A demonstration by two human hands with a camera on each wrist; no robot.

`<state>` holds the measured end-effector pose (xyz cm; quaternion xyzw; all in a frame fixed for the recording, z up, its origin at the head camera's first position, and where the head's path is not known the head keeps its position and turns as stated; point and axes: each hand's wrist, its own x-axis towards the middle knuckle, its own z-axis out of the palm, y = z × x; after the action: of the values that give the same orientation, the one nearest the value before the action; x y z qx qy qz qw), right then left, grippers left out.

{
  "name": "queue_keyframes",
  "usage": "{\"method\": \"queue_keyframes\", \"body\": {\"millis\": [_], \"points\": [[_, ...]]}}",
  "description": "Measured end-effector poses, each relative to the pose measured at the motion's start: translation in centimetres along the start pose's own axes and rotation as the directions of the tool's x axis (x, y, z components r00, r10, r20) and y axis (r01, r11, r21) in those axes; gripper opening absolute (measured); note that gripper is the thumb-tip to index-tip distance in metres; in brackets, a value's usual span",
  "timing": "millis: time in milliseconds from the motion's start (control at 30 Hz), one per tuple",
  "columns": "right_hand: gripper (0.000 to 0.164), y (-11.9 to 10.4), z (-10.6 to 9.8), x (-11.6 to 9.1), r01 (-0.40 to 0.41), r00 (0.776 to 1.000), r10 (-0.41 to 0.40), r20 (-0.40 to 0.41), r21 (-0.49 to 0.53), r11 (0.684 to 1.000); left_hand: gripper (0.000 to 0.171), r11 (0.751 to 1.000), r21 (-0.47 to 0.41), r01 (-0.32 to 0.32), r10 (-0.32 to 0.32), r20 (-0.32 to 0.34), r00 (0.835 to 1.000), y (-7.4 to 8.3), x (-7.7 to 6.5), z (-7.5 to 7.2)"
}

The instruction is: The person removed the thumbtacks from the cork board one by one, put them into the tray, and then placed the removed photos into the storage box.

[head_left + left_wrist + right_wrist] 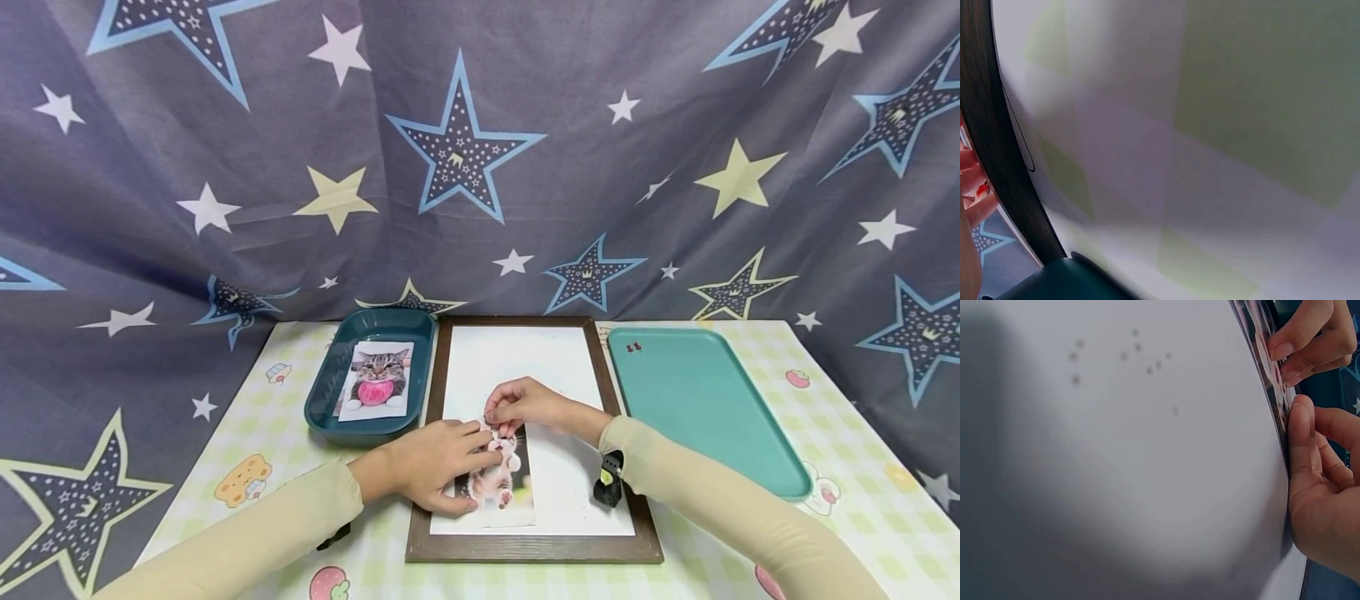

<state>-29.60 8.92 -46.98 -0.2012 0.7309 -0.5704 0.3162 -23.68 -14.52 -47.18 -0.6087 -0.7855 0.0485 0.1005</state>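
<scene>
A photo of a kitten [491,487] lies on the lower left of a white board [570,500] in a brown wooden frame. My left hand [435,462] rests on the photo's left side, its fingers spread across the print. At the photo's top edge, my right hand [528,404] pinches a small red push pin [983,189] between thumb and fingers. The pin shows only in the left wrist view; in the head view the fingers hide it. In the right wrist view, the right hand [1325,487] touches the print beside the left fingertips [1283,351].
Left of the frame stands a dark teal bin [318,408] holding cat photos [378,382]. A flat green tray [690,400] lies to the right, with red push pins [634,347] in its far left corner. Small dark specks [1138,347] dot the white board.
</scene>
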Motion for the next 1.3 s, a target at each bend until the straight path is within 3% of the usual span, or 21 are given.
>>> {"method": "queue_keyframes", "body": {"millis": [1300], "points": [[0.016,-0.16,0.11,-0.07,-0.003,1.0,0.005,-0.017,0.097,0.995,0.067,1.0,-0.022,0.01,-0.01,-0.007,1.0,0.13,-0.21,-0.01]]}}
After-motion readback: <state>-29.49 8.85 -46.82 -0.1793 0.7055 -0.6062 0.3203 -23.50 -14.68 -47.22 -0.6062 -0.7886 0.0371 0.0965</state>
